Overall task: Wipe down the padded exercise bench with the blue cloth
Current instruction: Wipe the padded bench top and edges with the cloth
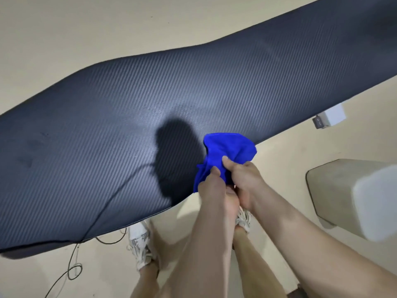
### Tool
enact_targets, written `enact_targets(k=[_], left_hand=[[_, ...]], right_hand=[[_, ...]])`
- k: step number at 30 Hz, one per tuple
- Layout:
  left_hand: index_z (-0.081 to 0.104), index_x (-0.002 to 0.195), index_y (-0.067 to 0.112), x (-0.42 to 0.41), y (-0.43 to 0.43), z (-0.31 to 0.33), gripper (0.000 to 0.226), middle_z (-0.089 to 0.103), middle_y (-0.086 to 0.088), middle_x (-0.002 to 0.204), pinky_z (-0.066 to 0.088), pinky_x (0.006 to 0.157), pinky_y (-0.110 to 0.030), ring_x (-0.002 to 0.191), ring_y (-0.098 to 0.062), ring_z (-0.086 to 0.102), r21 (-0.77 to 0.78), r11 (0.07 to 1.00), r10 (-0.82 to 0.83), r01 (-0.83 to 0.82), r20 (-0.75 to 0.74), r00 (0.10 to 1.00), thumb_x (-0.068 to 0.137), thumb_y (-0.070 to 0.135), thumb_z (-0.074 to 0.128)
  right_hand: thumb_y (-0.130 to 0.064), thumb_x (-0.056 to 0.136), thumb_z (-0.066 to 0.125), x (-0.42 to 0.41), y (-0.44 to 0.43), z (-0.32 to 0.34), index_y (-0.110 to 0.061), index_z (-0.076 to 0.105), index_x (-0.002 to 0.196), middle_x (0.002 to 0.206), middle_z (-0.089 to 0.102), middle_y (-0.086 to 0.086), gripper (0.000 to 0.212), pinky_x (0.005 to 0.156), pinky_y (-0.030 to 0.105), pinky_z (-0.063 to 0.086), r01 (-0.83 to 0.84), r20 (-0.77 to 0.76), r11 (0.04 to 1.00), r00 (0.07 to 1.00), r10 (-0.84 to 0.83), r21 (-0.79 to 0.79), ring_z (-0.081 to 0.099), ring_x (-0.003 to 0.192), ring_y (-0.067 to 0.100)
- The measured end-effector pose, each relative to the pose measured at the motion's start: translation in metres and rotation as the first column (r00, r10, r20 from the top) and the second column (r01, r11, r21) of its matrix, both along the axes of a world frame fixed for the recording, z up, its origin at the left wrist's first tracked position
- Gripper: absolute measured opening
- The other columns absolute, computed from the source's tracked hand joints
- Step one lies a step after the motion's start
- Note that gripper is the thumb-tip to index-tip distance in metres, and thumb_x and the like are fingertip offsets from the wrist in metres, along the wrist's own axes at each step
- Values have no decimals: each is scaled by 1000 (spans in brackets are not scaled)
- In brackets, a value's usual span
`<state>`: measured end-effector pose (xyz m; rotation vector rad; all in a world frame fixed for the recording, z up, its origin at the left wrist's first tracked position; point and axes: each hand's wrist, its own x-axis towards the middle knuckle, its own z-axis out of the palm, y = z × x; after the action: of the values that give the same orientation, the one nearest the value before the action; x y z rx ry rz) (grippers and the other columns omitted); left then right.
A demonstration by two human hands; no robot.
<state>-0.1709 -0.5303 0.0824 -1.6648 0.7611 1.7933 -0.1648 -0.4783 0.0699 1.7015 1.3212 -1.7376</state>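
Observation:
The padded bench (pixel 120 117) is long and dark blue-grey with a fine ribbed texture, and runs from lower left to upper right across the head view. A bright blue cloth (pixel 227 153) is bunched up over the bench's near edge. My left hand (pixel 212 188) and my right hand (pixel 245 177) both grip the cloth from below, close together, fingers closed into its folds. The cloth's shadow falls on the pad just to the left of it.
A beige padded stool or seat (pixel 330 186) stands at the right, with a blurred white object (pixel 378 203) in front of it. A white bracket (pixel 330 117) shows under the bench's right part. A thin black cable (pixel 71 269) trails across the pad and loops on the beige floor near my shoes (pixel 139 244).

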Motion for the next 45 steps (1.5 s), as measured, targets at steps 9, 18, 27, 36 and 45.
enact_targets(k=[9, 18, 27, 36, 45], left_hand=[[56, 92, 12, -24, 108, -5, 9, 64, -8, 85, 52, 65, -36, 74, -23, 62, 1, 981, -194, 195, -60, 979, 97, 18, 53], [49, 70, 16, 4, 85, -5, 30, 63, -10, 72, 48, 53, -27, 66, -26, 61, -490, 796, -503, 356, -208, 839, 97, 29, 54], [62, 70, 11, 11, 77, -15, 23, 65, -8, 74, 50, 63, -30, 63, -20, 60, -445, 827, -452, 342, -167, 876, 89, 24, 66], [59, 119, 7, -16, 135, -26, 37, 73, -10, 106, 54, 92, -40, 97, -23, 71, -23, 961, -277, 277, -167, 946, 91, 29, 64], [64, 114, 7, -32, 154, -29, 37, 72, -13, 108, 50, 97, -40, 101, -25, 69, 77, 949, -296, 307, -127, 947, 91, 36, 62]], right_hand=[[-37, 90, 63, -23, 110, -5, -12, 54, 86, 81, 60, 4, 27, 68, 34, 50, -54, -59, 994, 996, 60, 96, 59, 76, 21], [-28, 79, 69, -13, 138, 21, -12, 56, 82, 82, 63, 5, 20, 62, 33, 43, -576, 7, 497, 657, 753, 649, 58, 75, 23], [-36, 89, 61, -19, 98, 5, -15, 49, 110, 109, 44, 6, 33, 75, 35, 46, -542, 12, 549, 718, 696, 637, 55, 90, 27], [-68, 56, 70, -25, 150, -3, -9, 50, 105, 99, 61, 9, 79, 85, 47, 56, -141, 166, 953, 981, 98, 267, 64, 88, 28], [-52, 71, 78, -29, 165, -16, 1, 65, 107, 93, 75, 12, 65, 70, 34, 59, 147, 23, 977, 989, -145, -154, 73, 80, 26]])
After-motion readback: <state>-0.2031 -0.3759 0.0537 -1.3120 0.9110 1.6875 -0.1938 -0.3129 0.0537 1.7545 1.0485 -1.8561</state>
